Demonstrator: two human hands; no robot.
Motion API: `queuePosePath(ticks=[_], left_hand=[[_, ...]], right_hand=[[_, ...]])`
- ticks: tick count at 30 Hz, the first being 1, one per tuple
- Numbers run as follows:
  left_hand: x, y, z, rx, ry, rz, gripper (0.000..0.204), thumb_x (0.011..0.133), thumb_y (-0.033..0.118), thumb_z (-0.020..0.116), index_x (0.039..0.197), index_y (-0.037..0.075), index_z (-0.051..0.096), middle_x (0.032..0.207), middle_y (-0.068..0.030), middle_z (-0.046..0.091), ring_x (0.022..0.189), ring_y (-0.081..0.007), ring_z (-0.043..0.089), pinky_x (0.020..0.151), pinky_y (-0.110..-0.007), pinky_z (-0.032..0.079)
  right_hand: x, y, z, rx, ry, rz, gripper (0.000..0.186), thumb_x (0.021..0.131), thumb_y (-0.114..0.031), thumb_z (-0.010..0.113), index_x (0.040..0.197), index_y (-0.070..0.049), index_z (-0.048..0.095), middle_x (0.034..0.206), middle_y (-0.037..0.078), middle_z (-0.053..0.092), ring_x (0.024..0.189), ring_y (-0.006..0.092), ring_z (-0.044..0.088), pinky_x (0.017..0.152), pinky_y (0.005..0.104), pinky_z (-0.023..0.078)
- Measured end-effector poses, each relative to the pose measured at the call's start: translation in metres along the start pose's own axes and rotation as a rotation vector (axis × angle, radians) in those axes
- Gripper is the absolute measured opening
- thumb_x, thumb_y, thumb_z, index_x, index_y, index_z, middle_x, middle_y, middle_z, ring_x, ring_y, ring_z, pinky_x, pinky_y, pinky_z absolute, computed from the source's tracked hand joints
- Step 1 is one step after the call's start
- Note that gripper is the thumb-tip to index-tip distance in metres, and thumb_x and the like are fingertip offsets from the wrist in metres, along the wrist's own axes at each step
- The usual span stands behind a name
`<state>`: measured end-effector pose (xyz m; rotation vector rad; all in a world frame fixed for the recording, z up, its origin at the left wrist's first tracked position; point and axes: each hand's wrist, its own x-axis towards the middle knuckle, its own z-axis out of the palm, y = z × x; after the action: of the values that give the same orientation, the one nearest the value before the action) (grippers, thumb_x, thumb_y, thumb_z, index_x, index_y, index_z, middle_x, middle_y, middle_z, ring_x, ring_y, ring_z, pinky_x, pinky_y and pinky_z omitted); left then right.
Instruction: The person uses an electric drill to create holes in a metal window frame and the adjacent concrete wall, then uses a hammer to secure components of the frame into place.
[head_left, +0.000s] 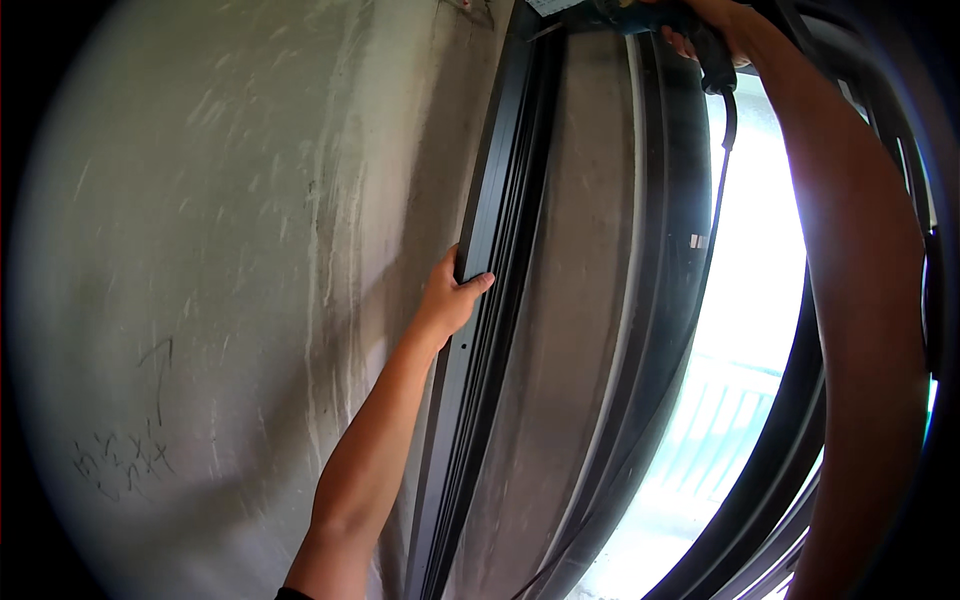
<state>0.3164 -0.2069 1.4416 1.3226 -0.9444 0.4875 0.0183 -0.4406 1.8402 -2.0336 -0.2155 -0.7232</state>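
A long dark grey metal frame profile with grooves along its length stands upright against the wall. Partway up it, my left hand is closed around its left edge, thumb across the front face. High at the top of the view, my right hand grips a corded power drill by its dark handle. The drill's body is teal and partly cut off by the upper edge. Its thin bit points left toward the upper part of the profile; whether the tip touches it I cannot tell.
A grey plastered wall with pencil marks fills the left. Right of the profile runs a concrete strip, then a dark window frame. The drill's black cord hangs down before a bright opening with a railing.
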Motion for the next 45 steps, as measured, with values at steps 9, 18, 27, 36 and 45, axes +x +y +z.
queuePosePath(ticks=[9, 18, 27, 36, 45], left_hand=[[-0.003, 0.0, -0.002, -0.048, 0.004, 0.007, 0.052, 0.101, 0.008, 0.075, 0.149, 0.0, 0.056, 0.135, -0.0149, 0.073, 0.122, -0.024, 0.07, 0.109, -0.038, 0.052], [-0.002, 0.005, -0.002, -0.018, -0.004, -0.005, 0.057, 0.102, 0.007, 0.075, 0.153, -0.003, 0.053, 0.139, -0.0164, 0.072, 0.126, -0.0257, 0.068, 0.112, -0.039, 0.05], [-0.003, 0.006, -0.002, -0.022, -0.006, -0.026, 0.057, 0.102, 0.006, 0.074, 0.154, -0.002, 0.052, 0.14, -0.0168, 0.071, 0.128, -0.0261, 0.067, 0.113, -0.039, 0.049], [-0.001, -0.001, -0.003, 0.008, -0.01, 0.001, 0.054, 0.102, 0.006, 0.074, 0.152, -0.002, 0.054, 0.139, -0.0167, 0.072, 0.128, -0.027, 0.068, 0.112, -0.04, 0.051], [0.001, -0.002, -0.004, -0.001, -0.024, -0.005, 0.059, 0.102, 0.007, 0.073, 0.156, -0.003, 0.05, 0.142, -0.0178, 0.07, 0.13, -0.0275, 0.067, 0.113, -0.039, 0.05]], right_hand=[[-0.001, 0.006, 0.002, -0.071, 0.047, -0.081, 0.031, 0.099, -0.036, 0.072, 0.102, -0.005, 0.074, 0.074, 0.01, 0.068, 0.058, 0.0196, 0.065, 0.055, 0.0356, 0.058], [-0.001, 0.007, -0.002, -0.073, 0.041, -0.091, 0.031, 0.099, -0.036, 0.072, 0.102, -0.005, 0.074, 0.074, 0.01, 0.068, 0.058, 0.0199, 0.065, 0.055, 0.0352, 0.058], [0.001, 0.005, -0.003, -0.074, 0.03, -0.088, 0.032, 0.099, -0.037, 0.072, 0.102, -0.005, 0.074, 0.075, 0.01, 0.069, 0.058, 0.0202, 0.065, 0.055, 0.0348, 0.058], [0.002, 0.009, -0.002, -0.074, 0.027, -0.085, 0.032, 0.099, -0.037, 0.072, 0.102, -0.005, 0.074, 0.076, 0.011, 0.07, 0.058, 0.0204, 0.065, 0.055, 0.0343, 0.058], [0.007, 0.011, -0.001, -0.086, 0.018, -0.084, 0.033, 0.099, -0.037, 0.072, 0.102, -0.005, 0.074, 0.076, 0.011, 0.07, 0.058, 0.0207, 0.066, 0.055, 0.0339, 0.057]])
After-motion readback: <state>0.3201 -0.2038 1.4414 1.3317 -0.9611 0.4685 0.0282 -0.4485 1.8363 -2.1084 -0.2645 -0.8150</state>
